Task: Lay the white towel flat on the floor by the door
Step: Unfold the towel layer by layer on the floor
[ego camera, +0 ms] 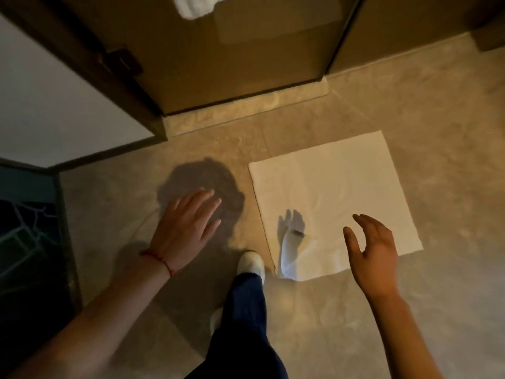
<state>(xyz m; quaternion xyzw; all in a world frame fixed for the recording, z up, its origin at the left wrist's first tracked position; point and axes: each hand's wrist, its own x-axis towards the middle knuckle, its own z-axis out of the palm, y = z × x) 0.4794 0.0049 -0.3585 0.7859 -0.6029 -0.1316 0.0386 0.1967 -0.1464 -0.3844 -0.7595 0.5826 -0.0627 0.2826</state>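
1. Where the tiled floor point(355, 324) meets the glass door point(218, 64), lies spread flat: white towel point(336, 187), a smooth square on the right side of the scene, its far edge near the door's stone sill point(246, 113) but apart from it.
2. Reaching forward over bare floor at left centre: left hand point(185, 231), palm down, fingers spread wide, holding nothing, well apart from the towel; thin red cord bracelet point(158, 261) around its wrist.
3. Hovering above the towel's near right corner: right hand point(374, 255), fingers loosely curved and open, empty; cannot tell whether touching the cloth.
4. Falling across the towel's near left part: shadow of a hand and forearm.
5. Stepping forward between the two arms: leg in dark trousers point(246, 310), ending in a white shoe point(251, 263) just beside the towel's near left corner.
6. Showing at the far top edge, blurred: more white cloth point(196, 6), seemingly behind the glass.
7. Standing at far left: dark-framed white panel point(54, 99).
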